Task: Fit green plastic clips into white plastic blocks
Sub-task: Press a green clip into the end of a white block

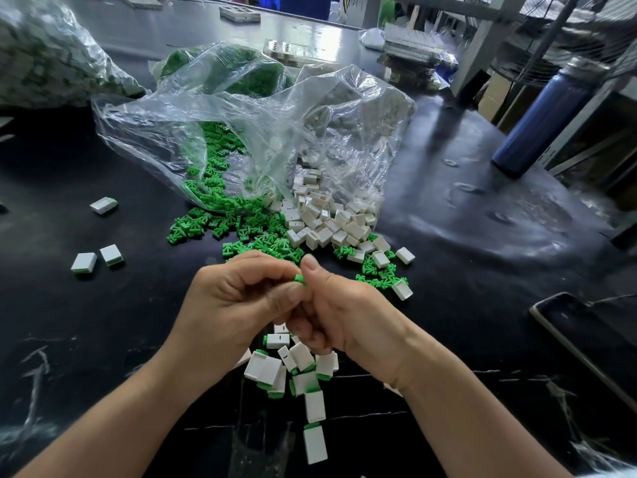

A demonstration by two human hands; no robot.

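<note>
Two bare arms come in over the near edge of the table. Between them, close to that edge, lies a small pile of done blocks. Each one is white with a green end. Two of them lie in a line, closest of all to the edge.

Above the pile the left hand and the right hand meet. The left fingers are curled, and their tips pinch a green clip. The right thumb pushes on the same clip from the other side. The other right fingers are curled in below it. Only a small bit of the clip shows. If a white block is hidden inside the hands, it cannot be seen.

Past the hands, in the middle of the table, a clear bag lies with its mouth open toward the hands. Loose clips spill out on its left side. White blocks spill out on its right side. The two heaps touch and mix a little where they meet. One open block lies just to the right of the right hand, with green clips touching it.

Three more done blocks lie near the left edge, well apart from the pile. Two of these lie side by side, and one lies alone farther back. A full bag sits at the far left corner. A blue bottle stands at the right edge. A dark phone lies flat by the right edge, nearer the front.
</note>
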